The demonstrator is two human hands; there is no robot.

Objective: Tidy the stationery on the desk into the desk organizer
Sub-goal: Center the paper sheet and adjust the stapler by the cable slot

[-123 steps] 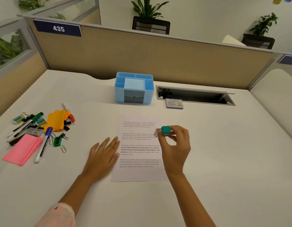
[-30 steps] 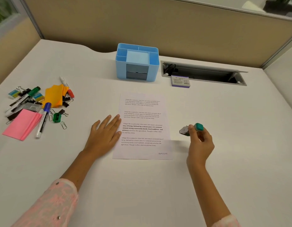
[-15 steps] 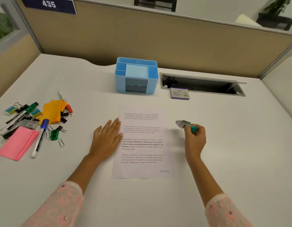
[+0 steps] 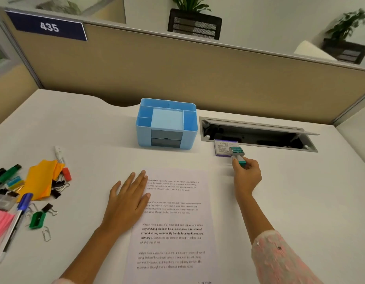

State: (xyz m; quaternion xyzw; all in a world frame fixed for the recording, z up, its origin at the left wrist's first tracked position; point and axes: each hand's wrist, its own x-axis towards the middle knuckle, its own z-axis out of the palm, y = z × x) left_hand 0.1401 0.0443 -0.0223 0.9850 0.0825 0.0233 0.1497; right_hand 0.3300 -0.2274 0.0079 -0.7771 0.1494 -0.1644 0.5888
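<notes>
My right hand [image 4: 246,174] pinched the stamp [image 4: 237,153] by its teal handle, its inked face tipped up over the ink pad [image 4: 223,148] beside the cable tray [image 4: 259,136]. My left hand [image 4: 128,198] lay flat, fingers straight, on the edge of the sheet [image 4: 173,226]. The stamp looked light and rigid, best held by the handle, since the face could smudge. The organizer [image 4: 167,124] stood just left of the pad; the loose markers [image 4: 60,158] and clips [image 4: 56,191] lay well apart.
</notes>
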